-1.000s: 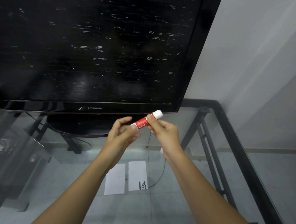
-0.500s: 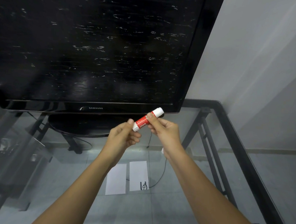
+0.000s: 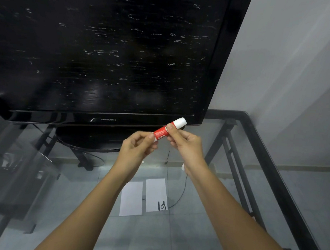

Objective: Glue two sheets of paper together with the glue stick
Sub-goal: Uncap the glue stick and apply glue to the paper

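A red glue stick (image 3: 162, 132) with a white cap end pointing up and right is held in the air in front of the television. My right hand (image 3: 186, 144) grips its middle between thumb and fingers. My left hand (image 3: 137, 148) pinches its lower left end with closed fingers. Two white sheets of paper lie side by side on the glass table below my forearms: the left sheet (image 3: 131, 199) is plain, the right sheet (image 3: 156, 194) bears a black mark near its front corner.
A large black television (image 3: 106, 52) on an oval base (image 3: 89, 139) stands at the back of the glass table (image 3: 253, 131), whose black metal frame runs along the right. A thin black cable (image 3: 180, 194) trails beside the sheets. A grey wall is on the right.
My left hand has closed from open fingers onto the lower end of the glue stick. The stick and my right hand have barely shifted.
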Available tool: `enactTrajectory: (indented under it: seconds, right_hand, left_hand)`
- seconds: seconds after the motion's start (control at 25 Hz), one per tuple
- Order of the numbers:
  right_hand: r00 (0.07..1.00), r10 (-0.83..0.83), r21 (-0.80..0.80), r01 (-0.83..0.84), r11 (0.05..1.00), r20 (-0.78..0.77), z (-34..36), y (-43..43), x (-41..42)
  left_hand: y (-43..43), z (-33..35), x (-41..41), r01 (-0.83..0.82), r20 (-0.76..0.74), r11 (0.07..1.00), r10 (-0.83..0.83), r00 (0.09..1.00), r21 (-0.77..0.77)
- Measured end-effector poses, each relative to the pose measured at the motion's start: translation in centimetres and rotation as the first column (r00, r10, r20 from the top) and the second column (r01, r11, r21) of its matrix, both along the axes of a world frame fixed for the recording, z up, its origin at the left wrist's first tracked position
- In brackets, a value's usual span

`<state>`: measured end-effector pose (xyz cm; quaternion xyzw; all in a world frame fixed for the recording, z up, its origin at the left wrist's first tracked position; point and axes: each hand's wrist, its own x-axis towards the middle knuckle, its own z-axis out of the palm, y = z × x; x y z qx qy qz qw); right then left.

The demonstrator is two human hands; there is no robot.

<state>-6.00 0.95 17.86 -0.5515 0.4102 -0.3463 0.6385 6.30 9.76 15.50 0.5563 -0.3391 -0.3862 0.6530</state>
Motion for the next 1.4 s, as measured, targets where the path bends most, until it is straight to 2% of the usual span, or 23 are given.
enactTrajectory:
  seconds: [0.2,0.36,0.48,0.6,0.68,0.8,0.96,1.08,1.4]
  right_hand:
    - [1.0,-0.02,0.019,0.02,1.0,-0.001,-0.1,0.0,0.0]
    - [1.0,-0.005,-0.002,0.005,1.0,-0.014,-0.2,0.1,0.1]
    - [0.998,0.058,-0.044,-0.06,0.997,-0.028,-0.4,-0.1,0.0]
    - [0.978,0.141,-0.165,-0.166,0.972,-0.153,-2.6,-0.2,-0.8]
    - [0.929,0.134,-0.243,-0.225,0.944,-0.344,-5.9,0.2,-1.8]
    - [0.773,0.147,-0.319,-0.417,0.851,-0.617,-11.5,2.0,-4.1]
    - [0.578,0.243,-0.247,-0.64,0.728,-0.779,-16.8,4.0,-6.0]
    - [0.456,0.252,-0.215,-0.749,0.627,-0.853,-18.8,4.8,-6.8]
    - [0.446,0.14,-0.293,-0.762,0.577,-0.884,-20.2,5.1,-8.1]
  left_hand:
    - [0.3,0.3,0.0,-0.013,0.076,0.992,0.023,0.997,-0.129]
    - [0.1,0.1,0.0,-0.004,-0.076,0.996,-0.003,0.997,-0.088]
    - [0.0,-0.4,0.2,-0.024,-0.074,0.997,0.019,0.997,-0.074]
    - [0.3,-1.4,0.8,-0.089,-0.177,0.995,0.081,0.981,-0.039]
    - [1.0,-2.9,1.2,-0.114,-0.227,0.993,0.115,0.967,0.02]
    - [2.8,-6.0,1.1,-0.123,-0.255,0.983,0.155,0.954,0.137]
    - [5.2,-9.8,0.7,-0.116,-0.28,0.955,0.194,0.94,0.272]
    - [6.1,-11.6,0.5,-0.103,-0.384,0.954,0.21,0.899,0.282]
    - [5.7,-14.3,0.2,-0.135,-0.472,0.91,0.325,0.82,0.392]
